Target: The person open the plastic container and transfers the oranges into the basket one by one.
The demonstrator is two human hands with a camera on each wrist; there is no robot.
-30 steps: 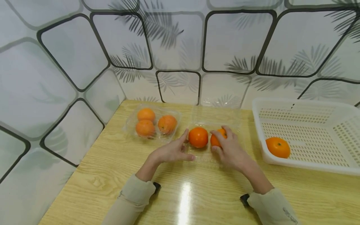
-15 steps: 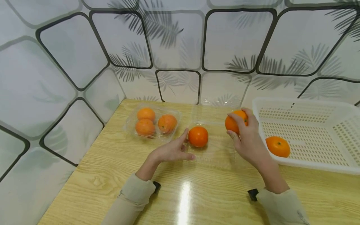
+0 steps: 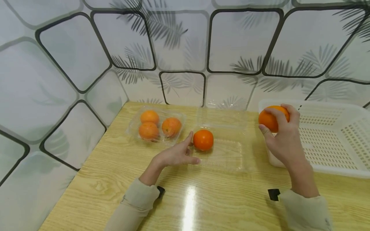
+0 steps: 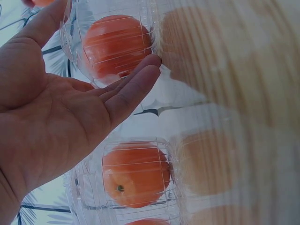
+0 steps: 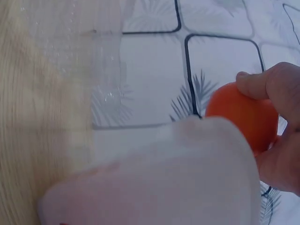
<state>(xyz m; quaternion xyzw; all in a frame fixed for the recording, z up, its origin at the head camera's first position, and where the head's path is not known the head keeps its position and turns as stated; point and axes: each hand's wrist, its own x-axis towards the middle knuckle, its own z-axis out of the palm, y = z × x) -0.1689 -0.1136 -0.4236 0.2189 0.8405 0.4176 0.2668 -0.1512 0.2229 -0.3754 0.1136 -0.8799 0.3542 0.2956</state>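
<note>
My right hand (image 3: 284, 141) grips an orange (image 3: 267, 119) between thumb and fingers, over the left end of a white perforated plastic basket (image 3: 341, 172). In the right wrist view this orange (image 5: 239, 115) shows above the basket's pale wall (image 5: 173, 183). My left hand (image 3: 177, 156) lies with fingers and thumb spread at the left side of an open clear plastic box (image 3: 225, 157). One orange (image 3: 203, 140) sits in that box, right by the fingertips. The left wrist view shows straight fingers (image 4: 124, 98) along the box's wall, below its orange (image 4: 117, 47).
A second clear box (image 3: 132, 128) with three oranges (image 3: 148, 131) stands to the left on the wooden table (image 3: 95, 189). The raised lid (image 3: 222, 117) of the middle box leans toward the patterned wall (image 3: 185, 41) behind.
My right hand has lifted the right-hand orange out of the middle box and carried it right to the basket, now covering the orange inside it. My left hand has stayed in place.
</note>
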